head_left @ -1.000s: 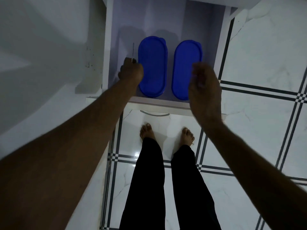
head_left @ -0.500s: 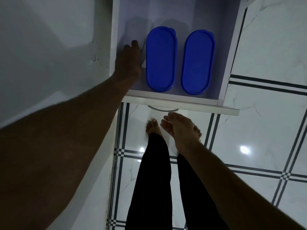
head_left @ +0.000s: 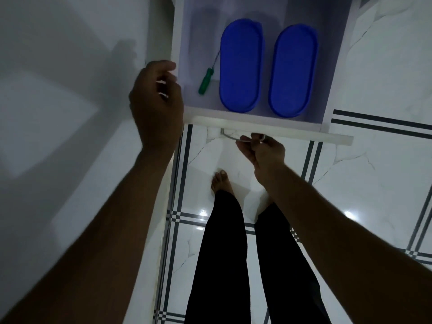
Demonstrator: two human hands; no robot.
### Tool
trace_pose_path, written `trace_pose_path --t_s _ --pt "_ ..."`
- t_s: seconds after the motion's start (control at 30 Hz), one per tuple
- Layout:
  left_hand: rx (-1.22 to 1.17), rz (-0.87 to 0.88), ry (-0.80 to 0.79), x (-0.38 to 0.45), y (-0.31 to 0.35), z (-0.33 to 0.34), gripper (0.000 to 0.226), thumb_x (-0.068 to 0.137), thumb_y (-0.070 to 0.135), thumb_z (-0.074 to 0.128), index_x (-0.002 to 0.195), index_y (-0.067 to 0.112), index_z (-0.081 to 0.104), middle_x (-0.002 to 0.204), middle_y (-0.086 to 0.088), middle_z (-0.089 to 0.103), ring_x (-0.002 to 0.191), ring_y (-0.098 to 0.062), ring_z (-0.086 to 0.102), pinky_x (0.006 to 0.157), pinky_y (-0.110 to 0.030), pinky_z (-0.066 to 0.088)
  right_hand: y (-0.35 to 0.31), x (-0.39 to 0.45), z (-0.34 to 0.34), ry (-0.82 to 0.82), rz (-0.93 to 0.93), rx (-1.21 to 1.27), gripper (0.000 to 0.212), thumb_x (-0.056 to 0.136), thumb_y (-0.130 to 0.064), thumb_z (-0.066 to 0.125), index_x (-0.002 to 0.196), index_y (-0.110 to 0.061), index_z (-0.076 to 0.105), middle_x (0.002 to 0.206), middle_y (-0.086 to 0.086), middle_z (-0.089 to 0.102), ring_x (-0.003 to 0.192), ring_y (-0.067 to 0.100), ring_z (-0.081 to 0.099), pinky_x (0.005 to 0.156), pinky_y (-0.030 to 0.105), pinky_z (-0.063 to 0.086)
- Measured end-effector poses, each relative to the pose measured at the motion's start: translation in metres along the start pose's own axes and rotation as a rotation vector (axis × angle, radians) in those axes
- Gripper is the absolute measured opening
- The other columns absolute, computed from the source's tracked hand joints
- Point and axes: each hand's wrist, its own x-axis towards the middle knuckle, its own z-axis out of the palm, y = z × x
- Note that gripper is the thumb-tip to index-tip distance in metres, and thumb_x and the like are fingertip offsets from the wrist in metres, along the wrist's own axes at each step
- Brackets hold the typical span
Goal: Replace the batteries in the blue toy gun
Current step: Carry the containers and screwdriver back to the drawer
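The left hand (head_left: 156, 106) has left the drawer (head_left: 257, 127), fingers loosely curled on nothing, a green screwdriver (head_left: 205, 83) lies beside two blue containers (head_left: 240, 66), the right hand (head_left: 261, 148) grips the handle (head_left: 231, 136), and with no toy gun visible the battery swap looks unstarted.

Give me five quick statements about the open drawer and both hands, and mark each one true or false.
1. The screwdriver lies left of both blue containers. True.
2. The right hand holds the drawer handle. True.
3. The left hand grips the screwdriver. False: it is beside the drawer, apart from the tool.
4. The screwdriver handle is red. False: green.
5. One container is open. False: both are lidded.
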Motion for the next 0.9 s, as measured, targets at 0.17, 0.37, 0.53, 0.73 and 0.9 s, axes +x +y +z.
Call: trace_pose_path --t_s 0.17,0.37,0.53,0.73,0.9 --pt "-0.153 -0.344 0.071 -0.018 -0.003 -0.002 0.016 0.087 0.006 0.052 0.095 0.006 0.066 0.091 -0.007 0.068 0.081 -0.021 0.066 0.074 -0.038 0.057 -0.033 0.013 0.028 -0.023 -0.056 -0.003 0.01 0.093 0.008 0.055 0.1 0.004 0.061 0.083 0.015 0.067 0.07 0.022 0.07 0.074 0.038 0.062" --pt "-0.635 -0.963 -0.135 0.011 0.013 0.038 0.012 0.09 0.0 0.059 0.097 0.007 0.066 0.096 -0.014 0.067 0.083 -0.019 0.065 0.084 -0.03 0.057 -0.074 0.031 0.06 -0.031 -0.108 -0.071 0.005 0.093 -0.001 0.061 0.088 -0.003 0.061 0.077 0.014 0.068 0.059 0.022 0.071 0.07 0.034 0.062" --pt "-0.745 -1.11 -0.223 0.066 0.037 0.06 0.009 0.093 0.0 0.055 0.099 -0.001 0.06 0.091 -0.013 0.063 0.084 -0.018 0.063 0.094 -0.033 0.054 -0.112 0.043 0.084 -0.03 -0.108 -0.035 0.003 0.092 0.004 0.059 0.09 0.003 0.06 0.077 0.016 0.065 0.059 0.022 0.066 0.07 0.038 0.062" --pt "-0.847 -1.091 -0.264 0.093 0.046 0.072 0.009 0.096 -0.002 0.046 0.098 0.001 0.055 0.095 -0.01 0.059 0.089 -0.017 0.06 0.095 -0.028 0.052 -0.145 0.047 0.106 0.015 -0.11 -0.029 0.014 0.093 0.009 0.056 0.107 0.009 0.06 0.094 0.026 0.068 0.076 0.03 0.065 0.058 0.041 0.06" --pt "-0.812 -1.113 -0.259 0.116 0.048 0.085 0.016 0.094 -0.001 0.053 0.079 0.004 0.056 0.089 -0.014 0.063 0.098 -0.024 0.064 0.097 -0.034 0.052 -0.158 0.052 0.115 0.044 -0.141 -0.049 0.021 0.087 0.013 0.061 0.073 0.0 0.053 0.072 0.02 0.063 0.074 0.032 0.065 0.057 0.034 0.06"
